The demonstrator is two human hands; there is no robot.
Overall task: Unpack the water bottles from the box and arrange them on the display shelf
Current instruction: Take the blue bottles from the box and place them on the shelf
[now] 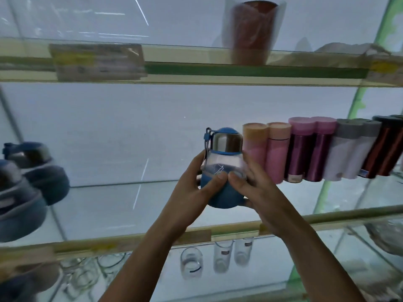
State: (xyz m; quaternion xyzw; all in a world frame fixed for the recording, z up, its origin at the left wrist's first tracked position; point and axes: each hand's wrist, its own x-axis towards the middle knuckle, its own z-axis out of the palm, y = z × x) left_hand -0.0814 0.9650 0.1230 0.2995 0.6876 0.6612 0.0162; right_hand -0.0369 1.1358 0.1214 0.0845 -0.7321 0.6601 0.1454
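The small water bottle with a clear body, blue rubbery lower sleeve and steel-coloured cap with a blue strap [224, 166] is over the middle glass shelf [104, 205], clamped between both hands. The left hand [192, 192] curls round its left side and the right hand [250, 188] round its right, with the thumbs meeting on the front. Whether its base is already on the glass I cannot tell. The main risk is on the right: the cap stands just beside, perhaps touching, the nearest slim pink flask [254, 153], and the right-hand fingers lie between the two. Pulling those fingers out, or nudging the bottle further right, could tip that flask into the rest of the close-packed row. The rounded base could also rock if it is set down tilted.
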